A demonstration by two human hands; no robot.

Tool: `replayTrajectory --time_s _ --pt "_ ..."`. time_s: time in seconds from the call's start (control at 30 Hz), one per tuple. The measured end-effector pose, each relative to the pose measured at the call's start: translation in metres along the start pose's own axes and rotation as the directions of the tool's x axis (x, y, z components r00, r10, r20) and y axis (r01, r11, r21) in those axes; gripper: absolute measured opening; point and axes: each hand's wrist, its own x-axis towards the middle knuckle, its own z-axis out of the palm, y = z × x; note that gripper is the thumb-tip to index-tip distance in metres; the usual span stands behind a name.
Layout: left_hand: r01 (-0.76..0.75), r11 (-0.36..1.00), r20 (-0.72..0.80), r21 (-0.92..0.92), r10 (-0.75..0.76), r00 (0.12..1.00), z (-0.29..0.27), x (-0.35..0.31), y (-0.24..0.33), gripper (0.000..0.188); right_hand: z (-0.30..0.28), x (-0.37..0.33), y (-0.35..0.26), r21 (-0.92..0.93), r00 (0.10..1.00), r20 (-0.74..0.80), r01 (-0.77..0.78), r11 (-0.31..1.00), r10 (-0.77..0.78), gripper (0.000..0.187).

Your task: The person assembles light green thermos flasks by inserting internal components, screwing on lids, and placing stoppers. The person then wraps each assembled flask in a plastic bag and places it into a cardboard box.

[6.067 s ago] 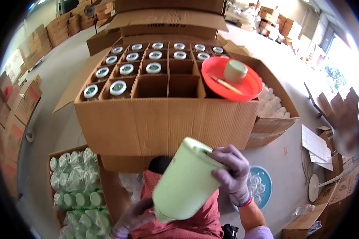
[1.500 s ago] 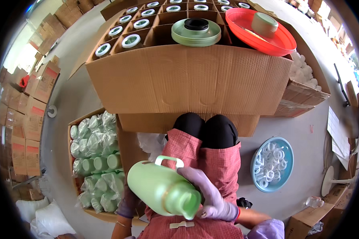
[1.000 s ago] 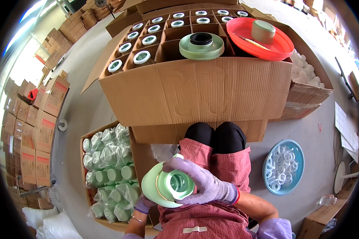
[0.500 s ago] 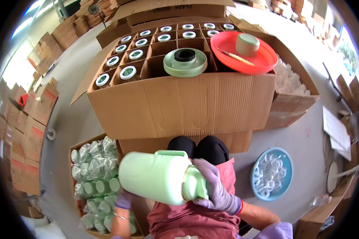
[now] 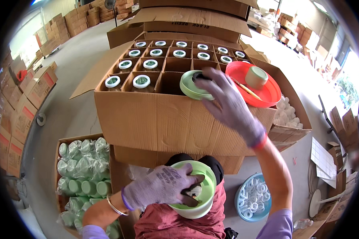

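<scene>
Upright on my lap stands a light green flask body (image 5: 201,213), its round opening facing up. My left hand (image 5: 159,187), in a grey-purple glove, lies over its rim, with darkened fingertips bent inside the opening. Something small and pale shows between those fingers. My right hand (image 5: 231,101), gloved and blurred, reaches to the carton's front edge. Its fingers are apart, the foremost at a black ring (image 5: 197,75) on a pale green round cap (image 5: 189,88). Whether they touch the ring is unclear.
The divided carton (image 5: 179,119) holds several white-rimmed bottles (image 5: 141,81). A red dish (image 5: 269,95) with a green cup (image 5: 256,77) and a brush-like stick (image 5: 247,91) rests on its right. Bagged green parts (image 5: 87,167) lie left; a blue basin (image 5: 237,203) of clear rings stands right.
The flask body has gone from lying sideways between both hands to upright on my lap. My right hand has left it and moved up to the black ring; my left is now at its opening.
</scene>
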Motion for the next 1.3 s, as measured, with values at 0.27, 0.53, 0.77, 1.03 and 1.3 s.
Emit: replayTrajectory --time_s 0.27,0.53,0.77,1.03,1.3 --pt "-0.220 0.914 -0.176 -0.342 0.168 0.970 0.034 0.006 -0.021 0.062 0.009 0.053 0.067 0.105 0.721 0.660 -0.367 0.924 0.211 0.059" --pt "-0.071 0.884 0.009 -0.462 0.085 0.996 0.091 0.029 -0.053 0.062 -0.009 0.001 -0.018 0.002 0.991 0.135 -0.015 1.000 0.014 0.059" --pt "-0.391 0.274 -0.472 -0.878 -0.366 0.803 0.067 0.015 -0.022 0.071 0.009 -0.092 -0.119 0.089 0.979 0.080 -0.197 0.976 0.190 0.072" --pt "-0.233 0.945 -0.718 0.230 0.326 0.615 0.028 0.038 0.003 0.064 0.014 -0.125 -0.119 0.817 0.776 0.447 -0.556 0.149 0.446 0.044" --pt "-0.497 0.855 -0.576 -0.147 0.335 0.746 0.042 0.023 -0.023 0.066 0.027 -0.159 -0.081 0.750 0.728 0.621 -0.659 0.049 0.292 0.037"
